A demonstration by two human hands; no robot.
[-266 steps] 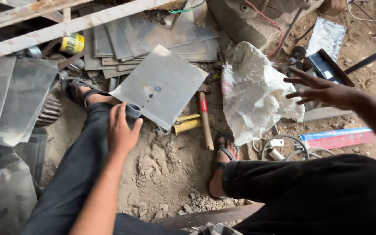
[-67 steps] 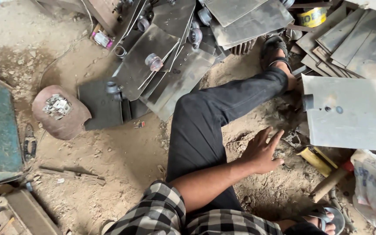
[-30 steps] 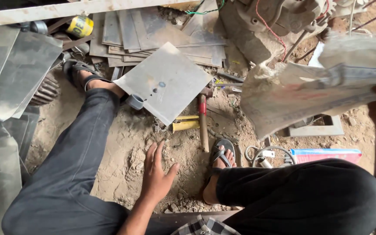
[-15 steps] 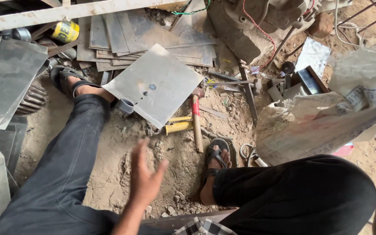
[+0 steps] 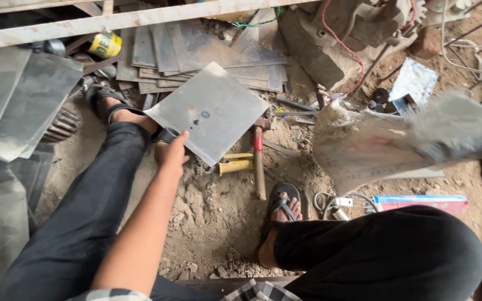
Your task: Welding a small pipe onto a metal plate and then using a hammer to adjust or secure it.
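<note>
Head view: left hand [image 5: 171, 153], fingers together, index tip touching the near-left edge of a flat, dull grey square metal sheet [image 5: 210, 111] lying tilted on the sandy ground, centre far. Right hand is out of frame, so its fingers cannot be told; a crumpled whitish sack [image 5: 375, 145] hangs blurred at right. Yellow cylindrical can [image 5: 104, 44] sits far left; a flat blue-and-red package [image 5: 419, 202] lies near right.
</note>
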